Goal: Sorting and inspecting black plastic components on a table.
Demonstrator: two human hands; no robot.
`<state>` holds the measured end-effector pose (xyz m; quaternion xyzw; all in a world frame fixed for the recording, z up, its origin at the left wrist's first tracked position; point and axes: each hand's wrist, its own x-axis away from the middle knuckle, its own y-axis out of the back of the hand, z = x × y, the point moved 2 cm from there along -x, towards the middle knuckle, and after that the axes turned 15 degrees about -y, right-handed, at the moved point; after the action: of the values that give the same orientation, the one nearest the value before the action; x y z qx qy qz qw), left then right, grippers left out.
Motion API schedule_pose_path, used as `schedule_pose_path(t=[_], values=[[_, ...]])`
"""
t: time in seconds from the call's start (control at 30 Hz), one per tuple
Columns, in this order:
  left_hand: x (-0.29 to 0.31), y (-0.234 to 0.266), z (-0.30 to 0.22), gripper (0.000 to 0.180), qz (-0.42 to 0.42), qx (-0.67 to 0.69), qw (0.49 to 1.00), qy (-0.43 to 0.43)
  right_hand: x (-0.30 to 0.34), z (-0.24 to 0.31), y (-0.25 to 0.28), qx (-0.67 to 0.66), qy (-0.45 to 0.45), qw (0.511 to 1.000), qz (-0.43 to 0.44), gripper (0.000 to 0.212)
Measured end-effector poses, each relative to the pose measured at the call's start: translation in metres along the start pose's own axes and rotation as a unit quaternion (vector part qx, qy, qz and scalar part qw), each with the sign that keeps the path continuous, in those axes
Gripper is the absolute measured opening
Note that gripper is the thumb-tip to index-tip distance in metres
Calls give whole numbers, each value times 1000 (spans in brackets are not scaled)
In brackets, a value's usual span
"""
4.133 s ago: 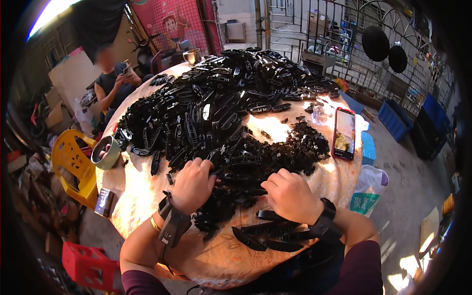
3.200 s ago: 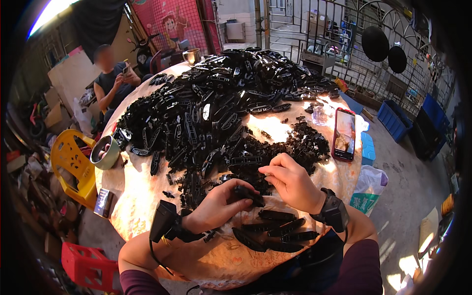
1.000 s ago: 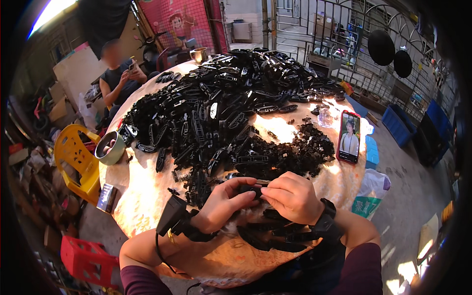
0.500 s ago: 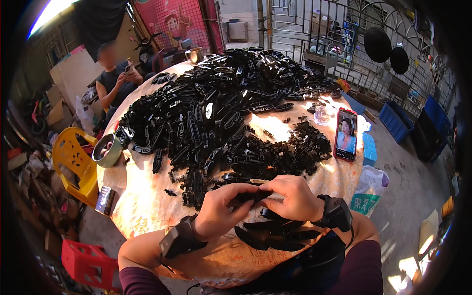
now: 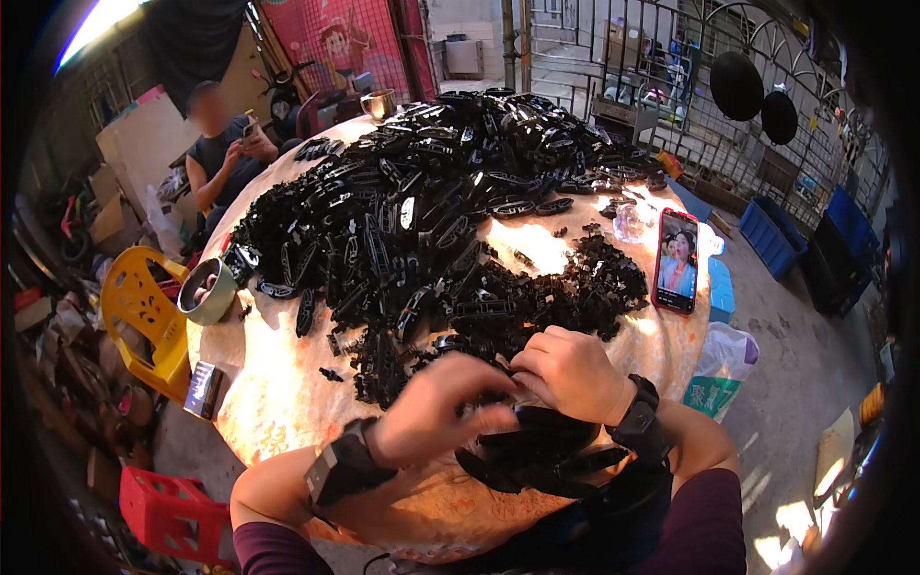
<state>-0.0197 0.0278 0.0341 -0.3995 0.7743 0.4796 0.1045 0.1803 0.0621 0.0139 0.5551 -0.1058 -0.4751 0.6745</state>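
Note:
My left hand is blurred above the near edge of the table, its thumb and fingers apart with nothing visible between them. Beside it, my right hand has its fingers curled together over the dark parts; whatever they grip is hidden. Just below both hands lie several long, curved black plastic pieces. A big heap of long black plastic parts with slotted frames spreads over the table beyond. To its right is a mound of small black clips or fittings.
A phone playing video stands at the table's right, near a clear plastic bag. At the left edge are a bowl and a small box. A metal mug stands at the back. A person sits far left, beyond a yellow chair.
My hands, together around a dark piece before, have come apart. The left has opened; the right has shifted slightly up with fingers curled. The dark pieces below look more piled up.

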Motion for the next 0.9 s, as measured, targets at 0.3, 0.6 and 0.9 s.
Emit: schedule_pose_path(t=[0.3,0.6,0.9], values=[[16,37,58,42,28,-279,943,178,3,1,0,42,-32,999,3,18],[12,38,58,31,-156,-252,942,157,-6,1,13,81,-59,990,-103,16],[10,28,38,30,-156,56,961,221,-2,-17,2,73,-71,994,-25,7]])
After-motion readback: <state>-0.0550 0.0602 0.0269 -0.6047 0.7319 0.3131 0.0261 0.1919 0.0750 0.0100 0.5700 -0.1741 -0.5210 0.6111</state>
